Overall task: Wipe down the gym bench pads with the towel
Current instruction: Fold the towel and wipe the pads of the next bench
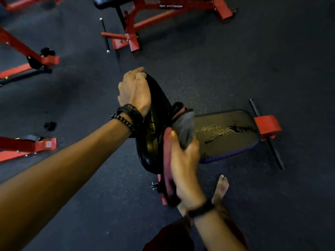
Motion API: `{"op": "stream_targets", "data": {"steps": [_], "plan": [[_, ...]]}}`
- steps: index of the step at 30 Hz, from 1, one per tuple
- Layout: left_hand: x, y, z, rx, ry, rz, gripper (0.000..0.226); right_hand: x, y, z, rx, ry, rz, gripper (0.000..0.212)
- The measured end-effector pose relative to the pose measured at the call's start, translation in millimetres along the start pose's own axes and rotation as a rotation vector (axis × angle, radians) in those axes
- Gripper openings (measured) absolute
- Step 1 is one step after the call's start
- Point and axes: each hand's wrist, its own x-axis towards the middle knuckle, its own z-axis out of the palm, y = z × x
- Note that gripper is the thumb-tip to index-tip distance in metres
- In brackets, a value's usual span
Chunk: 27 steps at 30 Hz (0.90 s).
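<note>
A black back pad (155,113) of the gym bench stands raised in the middle of the view. My left hand (135,89) grips its top edge, fingers curled over it. My right hand (184,163) holds a grey and pink towel (184,127) bunched against the lower right side of that pad. To the right lies the flat seat pad (230,144), worn and cracked along its middle, with a blue edge.
The bench's red foot bracket (268,125) and black crossbar sit at the far right. Red machine frames (137,29) stand at the top and along the left (27,144). Dark rubber floor surrounds the bench. My bare foot (221,187) is beside it.
</note>
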Motion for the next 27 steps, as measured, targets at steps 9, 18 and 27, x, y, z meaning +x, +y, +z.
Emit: {"op": "stream_targets", "data": {"steps": [9, 18, 27], "plan": [[0.9, -3.1, -4.1, -0.208, 0.032, 0.002, 0.032, 12.5, 28.1, -19.6, -0.029, -0.141, -0.106, 0.067], [-3.9, -3.3, -5.4, -0.456, 0.121, 0.017, 0.039, 151.4, -43.4, 69.5, -0.18, -0.118, -0.284, 0.076], [-3.1, -18.0, -8.1, -0.58, 0.109, -0.006, 0.05, 31.6, 6.6, -0.4, -0.074, -0.233, -0.45, 0.05]]}}
